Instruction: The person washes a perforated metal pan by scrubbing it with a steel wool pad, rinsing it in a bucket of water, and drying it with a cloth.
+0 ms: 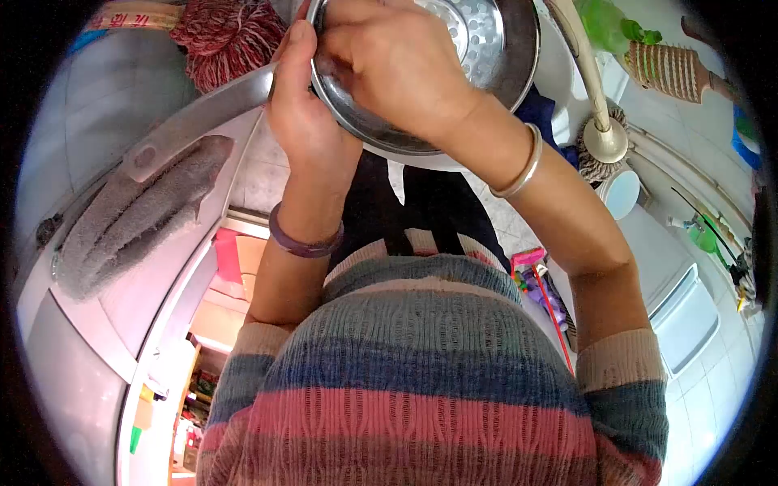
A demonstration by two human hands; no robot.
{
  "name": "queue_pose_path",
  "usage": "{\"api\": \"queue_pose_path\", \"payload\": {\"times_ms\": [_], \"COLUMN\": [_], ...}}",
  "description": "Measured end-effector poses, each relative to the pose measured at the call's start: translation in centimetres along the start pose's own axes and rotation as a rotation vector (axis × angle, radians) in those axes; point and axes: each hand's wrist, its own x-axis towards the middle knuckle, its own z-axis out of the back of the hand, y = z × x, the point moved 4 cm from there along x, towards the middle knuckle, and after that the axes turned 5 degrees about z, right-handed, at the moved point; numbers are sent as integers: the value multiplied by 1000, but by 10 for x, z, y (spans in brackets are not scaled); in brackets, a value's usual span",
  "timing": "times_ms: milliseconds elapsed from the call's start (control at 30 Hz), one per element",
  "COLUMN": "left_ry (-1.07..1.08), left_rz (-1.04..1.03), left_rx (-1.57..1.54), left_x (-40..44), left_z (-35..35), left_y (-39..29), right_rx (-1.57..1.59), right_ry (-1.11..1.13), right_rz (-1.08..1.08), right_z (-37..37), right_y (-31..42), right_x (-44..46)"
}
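Note:
A round steel pan [519, 49] with a shiny perforated piece [470, 36] in it is at the top of the head view. My left hand [304, 97] grips the pan's left rim, thumb up on the outside. Inside the pan's left part is my right hand [397, 65], its fingers curled down against the inner wall; what they hold, if anything, is hidden. A flat metal handle [203, 105] reaches from beside my left hand toward the lower left.
A red-and-white mop head [231, 40] hangs at the upper left. Grey cloth [138, 211] lies below the handle. On the right are a curved pipe [587, 65], a brush [668, 71], a light blue cup [622, 194] and a pale basin [689, 320].

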Motion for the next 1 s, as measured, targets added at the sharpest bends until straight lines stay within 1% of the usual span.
{"api": "queue_pose_path", "payload": {"times_ms": [67,133,167,200,233,267,300,333,400,467,500,533,600,667,700,733,800,867,933,967,1000], "left_ry": [-69,-55,-59,-65,34,65,27,-12,-42,-56,-45,-21,-33,-72,-45,-74,-115,-91,-76,-44,-56], "left_rz": [-23,-42,-56,-70,-62,-71,-38,3,11,8,-1,31,-13,-19,-13,-12,-21,4,18,-3,-8], "left_rx": [2,44,95,145,92,95,74,52,60,56,36,7,93,101,99,99,92,100,121,162,145], "left_x": [-1,-3,-2,-3,-5,-2,-6,-13,-17,-11,-7,-5,-3,-15,-16,-17,-10,-6,-6,-10,-10], "left_z": [-4,-11,-9,-7,-9,-5,-8,-13,-17,-9,-5,2,5,-14,-17,-14,-5,2,4,1,-5], "left_y": [2,-1,-4,-6,-4,1,2,4,5,8,8,6,6,4,4,4,6,5,4,3,3], "right_rx": [28,165,178,200,224,250,156,138,174,122,198,272,247,201,169,156,133,367,305,193,129], "right_ry": [-93,-13,-27,-44,-59,-79,-139,-160,-62,-219,-239,-185,-241,-353,-462,-454,-257,-242,-197,-195,-237], "right_rz": [-87,-108,-52,-54,-57,-60,-55,-126,-307,-155,-116,-147,-66,-126,-203,-200,-157,-31,-12,-4,-85], "right_z": [1,-9,-15,-13,-13,-12,-8,-10,-17,-22,-26,-23,-25,-21,-13,-19,-26,-29,-29,-29,-25], "right_y": [-2,1,4,2,0,-3,-14,-29,-48,-33,-18,-4,-15,-42,-50,-52,-33,-8,-13,-24,-36], "right_x": [3,-13,-25,-24,-22,-19,-4,6,17,-3,-13,-20,-18,3,9,8,-4,-22,-21,-12,-2]}}
